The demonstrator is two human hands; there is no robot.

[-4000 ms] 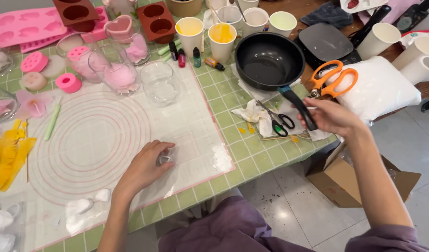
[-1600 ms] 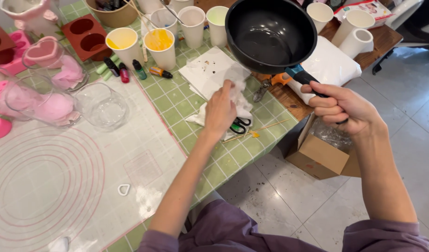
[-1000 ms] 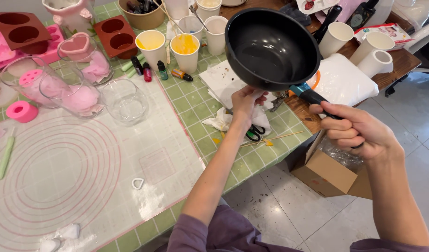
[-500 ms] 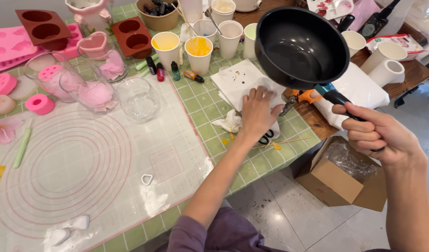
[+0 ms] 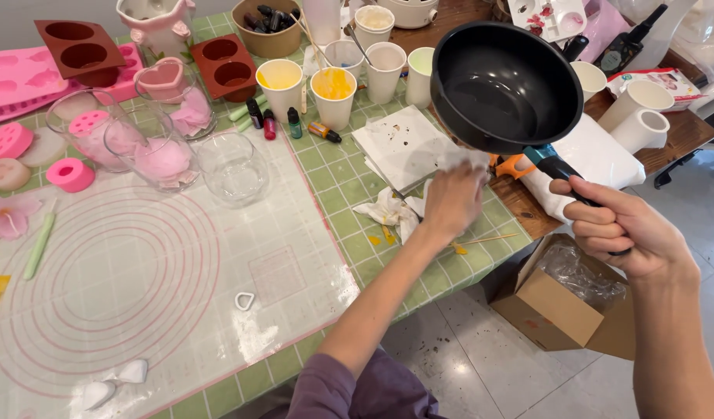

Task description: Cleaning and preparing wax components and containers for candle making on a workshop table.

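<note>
I log my right hand [image 5: 622, 229] closed around the handle of the black pan [image 5: 500, 85], which it holds tilted in the air above the right edge of the green-checked table [image 5: 442, 271], its open side turned toward me and its handle running down past the table edge. Just below the pan, my left hand [image 5: 452, 200] is closed on a crumpled white tissue [image 5: 462, 161], pressed down at the near side of a flat white paper sheet [image 5: 403, 143]; more crumpled tissue [image 5: 388, 209] lies touching the hand on the side away from the pan. Left of the pan stand two paper cups with yellow filling [image 5: 334, 97], and small colour bottles [image 5: 295, 124] lie near them. Farther left of the pan, an empty glass bowl [image 5: 233, 164] sits on the edge of a large translucent mat [image 5: 140, 279] with ringed markings; the mat's middle lies bare. Below the pan, off the table edge, an open cardboard box [image 5: 566, 299] stands on the tiled floor [image 5: 466, 349]. Behind the pan, white cups [image 5: 640, 116] crowd the wooden surface.
</note>
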